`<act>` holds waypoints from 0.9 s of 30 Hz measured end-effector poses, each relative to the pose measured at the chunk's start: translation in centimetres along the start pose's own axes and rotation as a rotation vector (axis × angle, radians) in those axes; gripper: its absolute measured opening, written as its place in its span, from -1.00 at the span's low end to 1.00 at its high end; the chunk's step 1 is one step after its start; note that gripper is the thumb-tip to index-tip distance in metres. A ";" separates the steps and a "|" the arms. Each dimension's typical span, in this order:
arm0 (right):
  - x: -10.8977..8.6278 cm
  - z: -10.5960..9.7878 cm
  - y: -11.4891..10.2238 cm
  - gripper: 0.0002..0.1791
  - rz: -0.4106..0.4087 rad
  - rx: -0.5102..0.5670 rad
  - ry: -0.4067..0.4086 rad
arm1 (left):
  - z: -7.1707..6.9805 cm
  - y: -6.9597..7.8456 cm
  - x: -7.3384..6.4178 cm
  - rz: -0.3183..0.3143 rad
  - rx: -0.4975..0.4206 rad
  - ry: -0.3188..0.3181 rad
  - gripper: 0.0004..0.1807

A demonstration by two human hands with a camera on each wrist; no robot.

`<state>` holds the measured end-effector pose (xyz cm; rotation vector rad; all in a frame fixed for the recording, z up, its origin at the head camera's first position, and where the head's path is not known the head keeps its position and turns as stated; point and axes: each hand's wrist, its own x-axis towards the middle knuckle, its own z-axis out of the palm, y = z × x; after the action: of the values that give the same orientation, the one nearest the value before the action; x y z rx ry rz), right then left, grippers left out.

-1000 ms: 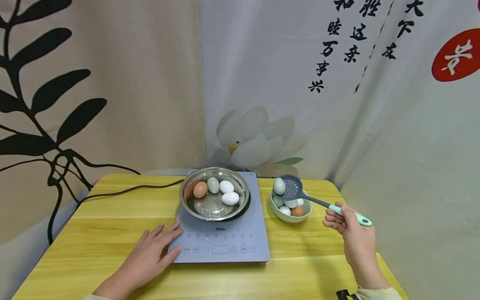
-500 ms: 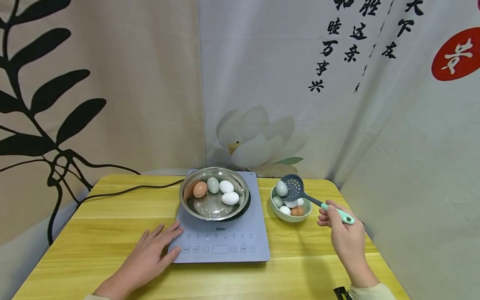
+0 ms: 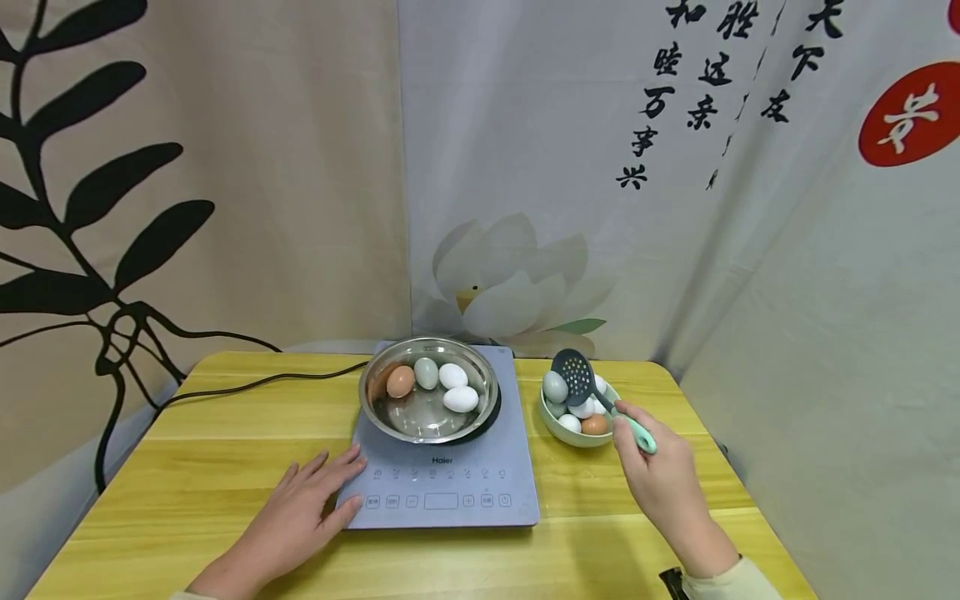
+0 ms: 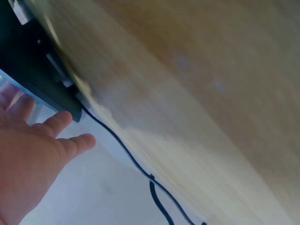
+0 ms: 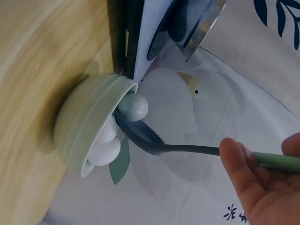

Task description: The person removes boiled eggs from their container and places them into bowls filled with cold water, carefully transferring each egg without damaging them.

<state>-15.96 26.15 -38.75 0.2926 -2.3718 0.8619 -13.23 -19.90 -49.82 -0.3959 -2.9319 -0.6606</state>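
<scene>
My right hand (image 3: 663, 475) grips the mint-green handle of a dark slotted ladle (image 3: 573, 375). The ladle's perforated head is over a pale green bowl (image 5: 79, 126) of several eggs, its edge against a bluish-green egg (image 5: 133, 107) at the bowl's left rim. White eggs and a brown egg (image 3: 596, 425) lie lower in the bowl. My left hand (image 3: 300, 517) rests with spread fingers at the left edge of the induction cooker (image 3: 442, 479). On the cooker sits a steel pan (image 3: 423, 425) holding a brown egg (image 3: 401, 382), a greenish egg (image 3: 426, 373) and two white eggs.
A black power cord (image 3: 262, 382) runs from behind the cooker across the left of the wooden table (image 3: 187, 467). A printed curtain (image 3: 525, 125) hangs close behind the table.
My right hand has moved left and toward the bowl, swinging the ladle handle steeper. The ladle head has turned and shifted slightly left; the bluish-green egg moved a little. My left hand stays put.
</scene>
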 end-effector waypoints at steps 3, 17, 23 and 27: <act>0.0 0.1 0.3 -0.67 -0.158 -0.092 0.032 | 0.0 0.0 0.0 -0.003 0.003 -0.005 -0.41; -0.3 -1.5 1.2 -0.55 -0.355 -0.114 0.154 | 0.1 0.0 -0.1 -0.006 0.006 -0.005 -0.42; -0.5 -1.8 1.1 -0.58 -0.365 -0.105 0.147 | 0.0 0.1 -0.1 -0.012 0.006 -0.011 -0.42; -0.4 -1.7 0.7 -0.61 -0.400 -0.065 0.178 | 0.0 0.1 0.0 -0.009 0.005 -0.009 -0.42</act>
<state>-15.15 27.80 -38.33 0.6127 -2.0717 0.5938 -13.19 -19.82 -49.77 -0.3860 -2.9455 -0.6536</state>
